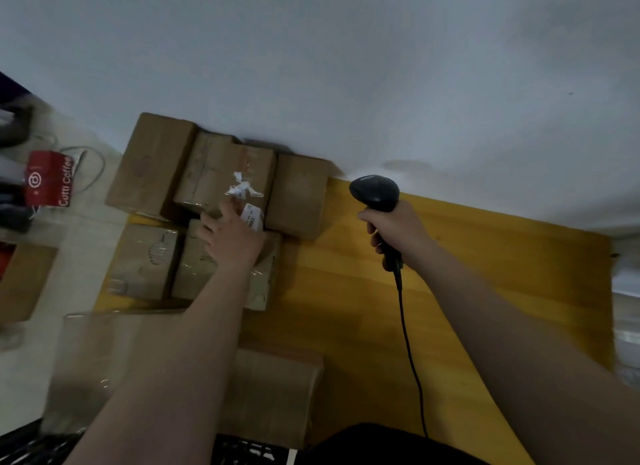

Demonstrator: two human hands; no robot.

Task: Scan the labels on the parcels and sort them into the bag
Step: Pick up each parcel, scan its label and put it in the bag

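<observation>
Far left on the yellow table (346, 291), our left hand (235, 238) lay straight-fingered on the middle parcel (214, 170), its label (252, 219) just right of our fingers (227, 211). Its print was blurred; our right hand (398, 229) gripped the scanner (375, 191).

The parcels (221, 174) are brown cardboard, dull and a bit rough, with shiny clear tape (194, 266) on them. One has a torn white paper label (252, 219). The bench (450, 257) is smooth yellow wood. The barcode scanner (375, 191) is black plastic with a soft shine. The coffee bag (48, 179) is red paper.
</observation>
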